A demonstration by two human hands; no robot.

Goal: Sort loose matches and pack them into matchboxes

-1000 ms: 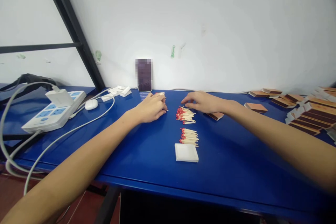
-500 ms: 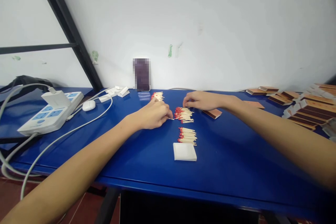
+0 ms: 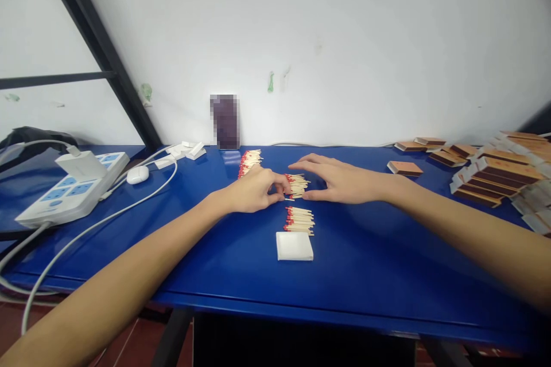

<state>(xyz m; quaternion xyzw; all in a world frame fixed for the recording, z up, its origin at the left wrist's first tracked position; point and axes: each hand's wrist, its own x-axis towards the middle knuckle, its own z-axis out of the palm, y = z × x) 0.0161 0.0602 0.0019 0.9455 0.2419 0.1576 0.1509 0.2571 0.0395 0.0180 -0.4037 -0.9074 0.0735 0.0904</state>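
Observation:
My left hand (image 3: 262, 188) is closed in a pinch at the red-headed end of the middle group of matches (image 3: 298, 185). A single match (image 3: 290, 199) sticks out at its fingertips. Spread open, my right hand (image 3: 338, 179) has its thumb and fingers around the plain ends of the same group, with nothing visible in its grasp. Nearer to me lies another group of matches (image 3: 300, 219), heads to the left, just beyond a white matchbox tray (image 3: 295, 246). A farther group (image 3: 251, 161) is partly hidden behind my left hand.
One matchbox (image 3: 404, 168) lies right of my right hand, and several more are stacked (image 3: 495, 178) at the far right. White box pieces (image 3: 185, 152), an earbud case (image 3: 138, 175), cables and a power strip (image 3: 73, 189) occupy the left. A blurred phone-like object (image 3: 226, 121) leans on the wall.
My right hand has opened from a curled shape and come nearer to me, around the middle matches' plain ends. My left hand has moved right, up to their heads. The view has shifted slightly.

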